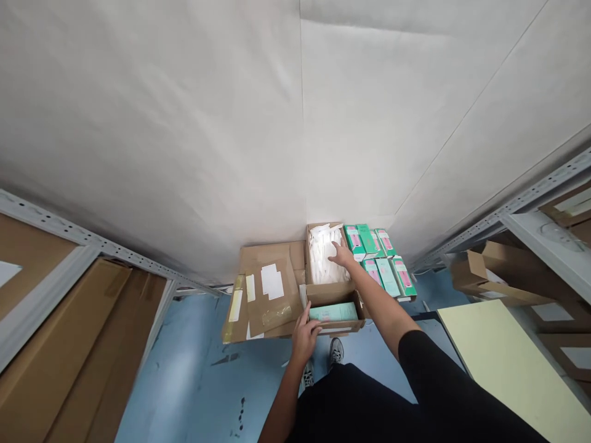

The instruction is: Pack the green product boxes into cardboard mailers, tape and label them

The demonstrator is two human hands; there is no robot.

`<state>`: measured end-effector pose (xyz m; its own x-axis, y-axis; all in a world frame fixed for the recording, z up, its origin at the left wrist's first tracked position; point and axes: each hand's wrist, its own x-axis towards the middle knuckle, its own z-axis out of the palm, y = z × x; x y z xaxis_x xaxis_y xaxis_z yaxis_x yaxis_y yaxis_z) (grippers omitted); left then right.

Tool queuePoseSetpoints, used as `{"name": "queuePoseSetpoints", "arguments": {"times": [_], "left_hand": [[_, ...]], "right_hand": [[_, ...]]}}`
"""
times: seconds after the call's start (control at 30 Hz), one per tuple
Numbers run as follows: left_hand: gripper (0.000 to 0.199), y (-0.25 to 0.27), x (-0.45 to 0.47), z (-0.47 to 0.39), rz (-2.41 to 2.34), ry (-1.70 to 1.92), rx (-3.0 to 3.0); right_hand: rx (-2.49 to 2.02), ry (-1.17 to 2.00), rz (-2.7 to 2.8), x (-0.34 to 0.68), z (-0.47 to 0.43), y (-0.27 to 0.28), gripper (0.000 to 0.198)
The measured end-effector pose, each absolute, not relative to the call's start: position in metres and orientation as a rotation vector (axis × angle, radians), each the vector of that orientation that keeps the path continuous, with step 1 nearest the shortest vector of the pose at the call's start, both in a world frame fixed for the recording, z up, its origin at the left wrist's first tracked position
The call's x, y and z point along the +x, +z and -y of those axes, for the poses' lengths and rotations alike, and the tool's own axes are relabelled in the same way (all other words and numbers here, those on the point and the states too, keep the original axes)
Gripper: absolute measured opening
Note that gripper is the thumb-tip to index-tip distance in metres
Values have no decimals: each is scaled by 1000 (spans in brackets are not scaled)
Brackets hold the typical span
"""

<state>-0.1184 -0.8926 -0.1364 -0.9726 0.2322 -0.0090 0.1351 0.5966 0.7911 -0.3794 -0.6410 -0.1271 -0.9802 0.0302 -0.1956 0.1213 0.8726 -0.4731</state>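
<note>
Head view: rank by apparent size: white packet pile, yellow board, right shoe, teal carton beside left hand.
1. Yellow board
2. White packet pile
3. Teal carton
4. Right shoe

Apparent size only; distances differ.

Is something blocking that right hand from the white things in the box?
Nothing visible is. The right hand is right at the white things; I can't tell if it touches them. Their cardboard box is open on top. The nearer box sits in front, but the arm reaches past its right side.
</note>
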Motion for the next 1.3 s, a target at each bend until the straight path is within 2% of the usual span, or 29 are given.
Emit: {"name": "queuePoseSetpoints", "arguments": {"times": [0.17,0.23,0.4,0.63,0.8,1.03,1.17,1.3], "left_hand": [[23,-142,-121,890,-2720,1303,272],[23,-143,-122,889,-2718,1298,257],[23,-143,-123,889,-2719,1308,257],[27,-138,-123,890,-2729,1284,318],[29,-138,-118,892,-2754,1283,390],[24,-136,-109,903,-2799,1281,448],[23,-137,-106,909,-2815,1284,455],[24,-140,-102,912,-2822,1296,465]], "right_hand": [[249,-683,-2778,-425,640,-155,103],[255,-638,-2755,-431,642,-164,95],[168,-615,-2755,-424,646,-168,55],[5,-632,-2867,-403,639,-131,53],[-85,-846,-3032,-380,633,-109,52],[-49,-1214,-3064,-329,640,-100,68],[41,-1328,-3023,-302,644,-96,58],[95,-1281,-3057,-283,643,-96,44]]}}
